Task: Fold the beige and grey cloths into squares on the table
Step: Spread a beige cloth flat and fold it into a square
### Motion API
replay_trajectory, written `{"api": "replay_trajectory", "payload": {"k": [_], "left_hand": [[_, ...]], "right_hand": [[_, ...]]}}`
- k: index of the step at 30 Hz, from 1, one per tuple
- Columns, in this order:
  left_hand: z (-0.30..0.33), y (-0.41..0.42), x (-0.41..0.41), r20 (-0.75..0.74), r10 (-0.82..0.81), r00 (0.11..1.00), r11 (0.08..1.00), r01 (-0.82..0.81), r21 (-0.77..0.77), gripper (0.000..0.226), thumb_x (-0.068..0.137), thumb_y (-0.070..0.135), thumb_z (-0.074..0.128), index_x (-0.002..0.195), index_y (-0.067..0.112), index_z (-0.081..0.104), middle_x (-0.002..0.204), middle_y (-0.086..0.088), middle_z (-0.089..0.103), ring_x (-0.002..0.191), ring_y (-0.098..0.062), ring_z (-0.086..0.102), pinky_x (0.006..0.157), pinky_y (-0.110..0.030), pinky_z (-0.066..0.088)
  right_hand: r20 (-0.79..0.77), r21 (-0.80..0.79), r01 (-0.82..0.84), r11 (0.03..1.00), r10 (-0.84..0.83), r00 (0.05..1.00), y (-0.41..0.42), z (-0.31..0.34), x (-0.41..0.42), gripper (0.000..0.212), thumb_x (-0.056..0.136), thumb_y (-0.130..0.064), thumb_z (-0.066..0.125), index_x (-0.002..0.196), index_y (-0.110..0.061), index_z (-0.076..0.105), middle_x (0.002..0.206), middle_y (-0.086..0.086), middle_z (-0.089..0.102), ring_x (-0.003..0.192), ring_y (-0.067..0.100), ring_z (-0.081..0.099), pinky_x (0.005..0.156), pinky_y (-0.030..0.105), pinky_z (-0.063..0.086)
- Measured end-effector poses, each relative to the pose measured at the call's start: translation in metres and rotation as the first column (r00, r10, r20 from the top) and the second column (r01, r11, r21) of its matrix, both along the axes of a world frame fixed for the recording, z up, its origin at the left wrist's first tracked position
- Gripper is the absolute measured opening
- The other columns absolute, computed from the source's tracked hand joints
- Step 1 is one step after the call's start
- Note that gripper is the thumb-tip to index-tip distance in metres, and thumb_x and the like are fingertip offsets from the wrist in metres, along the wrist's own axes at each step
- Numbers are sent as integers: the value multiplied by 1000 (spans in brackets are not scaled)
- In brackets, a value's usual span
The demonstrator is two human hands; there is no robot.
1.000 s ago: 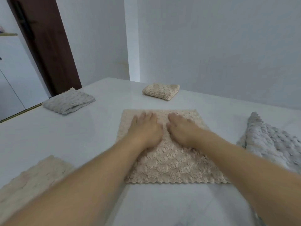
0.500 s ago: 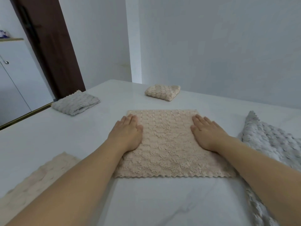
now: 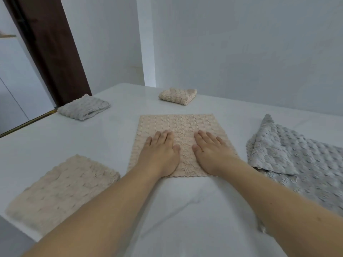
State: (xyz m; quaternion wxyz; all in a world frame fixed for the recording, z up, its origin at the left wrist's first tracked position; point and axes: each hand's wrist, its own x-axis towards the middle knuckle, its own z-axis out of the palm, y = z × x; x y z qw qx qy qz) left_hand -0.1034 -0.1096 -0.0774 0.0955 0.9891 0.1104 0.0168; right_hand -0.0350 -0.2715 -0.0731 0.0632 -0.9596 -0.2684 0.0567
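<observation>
Pressing flat in the head view, the left hand (image 3: 159,154) and right hand (image 3: 211,153) lie palm-down, side by side, on the near half of the middle beige cloth (image 3: 176,123) on the white tabletop (image 3: 92,138); each grip is spread wide, holding nothing. Another beige cloth (image 3: 61,188) lies flat at the near left. A rumpled grey cloth (image 3: 289,154) lies right. A folded grey square (image 3: 84,109) and folded beige square (image 3: 178,96) sit farther back.

We have a single head-worn wide-angle view, looking forward and down from above the near edge of the white table (image 3: 55,149), close over it, facing its far edge and the wall (image 3: 241,52).
</observation>
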Motion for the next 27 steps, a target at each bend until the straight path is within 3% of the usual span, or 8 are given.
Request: {"api": "replay_trajectory", "payload": {"k": [8, 11, 18, 23, 27], "left_hand": [[7, 25, -24, -100, 85, 991, 996, -83, 20, 64, 103, 45, 9, 157, 13, -1, 165, -3, -6, 151, -20, -7, 122, -42, -2], [21, 30, -15, -177, 76, 981, 995, -63, 75, 64, 103, 43, 10, 157, 11, -1, 165, -5, -6, 151, -22, -7, 122, -42, -5], [65, 41, 64, 4, 6, 1000, 999, -6, 42, 58, 105, 33, 18, 157, 9, 5, 165, -6, -1, 151, -25, -4, 122, -45, -2], [22, 42, 103, -28, -40, 999, 999, 39, -23, 55, 105, 36, 18, 158, 19, 10, 165, 0, 6, 151, -26, 4, 122, -48, 5], [-1, 51, 116, -18, -20, 1000, 1000, 20, -14, 56, 104, 42, 13, 158, 28, 9, 165, 7, 3, 152, -21, -2, 122, -47, -2]], "right_hand": [[-67, -68, 122, 990, -126, 990, -42, 9, 0, 59, 103, -40, 7, 155, -16, -5, 162, 0, -11, 149, 18, -7, 121, 39, -3], [-98, -133, 96, 986, -109, 989, -37, 23, 16, 60, 103, -40, 9, 155, -12, -3, 162, 5, -9, 149, 21, -6, 120, 44, -2], [25, 1, -17, 1000, 17, 1000, 25, 62, 69, 57, 105, -35, 16, 155, -12, 4, 163, 4, -3, 149, 18, -2, 121, 40, 0], [-49, 22, -53, 998, 54, 997, 56, 24, 99, 55, 105, -39, 12, 156, -19, 7, 163, -1, 0, 149, 18, -1, 120, 41, -1], [1, 9, -46, 999, 46, 999, 58, -1, 117, 55, 102, -44, 10, 155, -30, 4, 162, -8, -2, 149, 15, -3, 120, 42, -3]]}}
